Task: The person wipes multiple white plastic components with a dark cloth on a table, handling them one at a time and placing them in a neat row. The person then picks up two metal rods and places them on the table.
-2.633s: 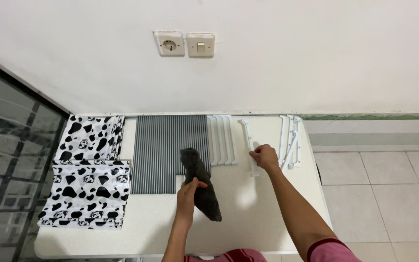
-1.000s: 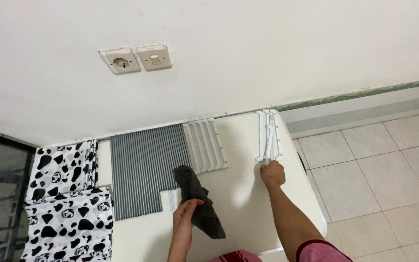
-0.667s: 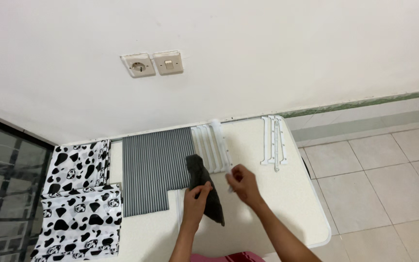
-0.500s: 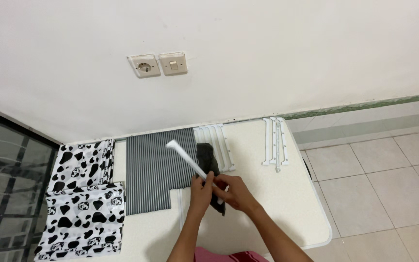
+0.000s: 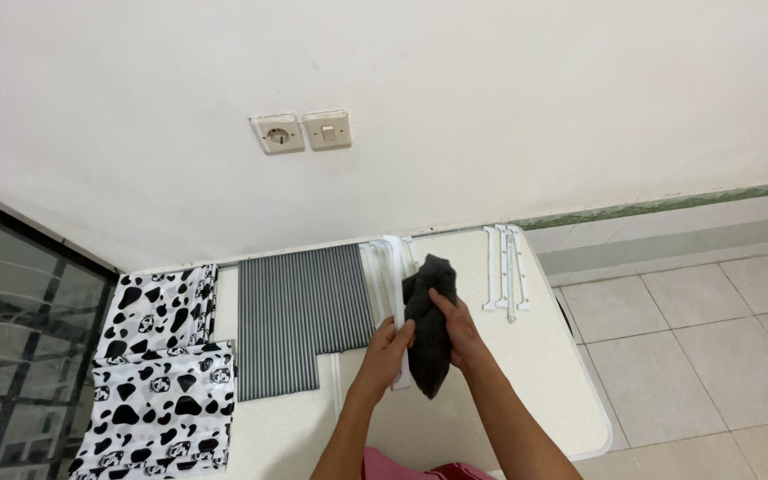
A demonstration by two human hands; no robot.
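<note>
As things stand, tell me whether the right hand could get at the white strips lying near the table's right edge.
Probably yes. The white strips lie uncovered just right of the right hand, with bare table between. But that hand is pressed on the dark cloth, so it would have to let go.

We've got soft, even daylight here, bright across the white wall (image 5: 491,89) and the pale surface (image 5: 526,373). No harsh glare, just a mild sheen on the floor tiles (image 5: 713,338) at right. Shadows stay faint: a gentle one under the dark cloth (image 5: 428,329). We're seeing sharp focus at centre, slight softness on the fingers (image 5: 442,298). The wide lens bends the wall's base line, and the glass (image 5: 11,311) at left sits dimmer.
</note>
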